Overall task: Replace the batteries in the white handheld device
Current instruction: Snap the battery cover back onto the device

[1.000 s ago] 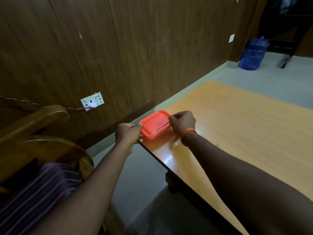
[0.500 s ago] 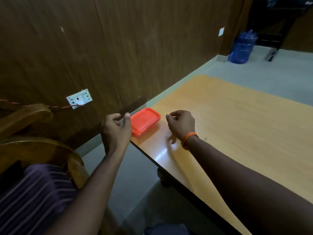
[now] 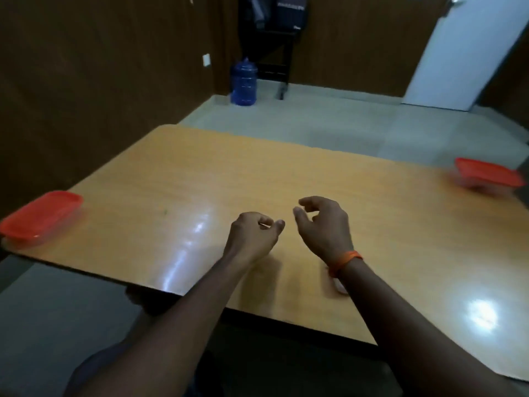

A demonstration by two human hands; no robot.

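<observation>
My left hand [image 3: 253, 236] hovers over the middle of the orange-brown table [image 3: 200, 179] with its fingers loosely curled and nothing in it. My right hand [image 3: 325, 224], with an orange band on the wrist, hangs just to its right, fingers apart and empty. A red-lidded plastic box [image 3: 40, 214] sits at the table's left corner. A second red-lidded box [image 3: 488, 177] sits at the far right edge. No white handheld device and no batteries are in sight.
A blue water jug [image 3: 244, 81] stands on the grey floor by the dark wood wall. Behind it is a dark stand [image 3: 272, 38] with things hanging on it. A white door [image 3: 463, 50] is at the back right.
Both hands let go of the red box at the left corner and moved to the table's middle. My view swung right, so the second red box came into sight.
</observation>
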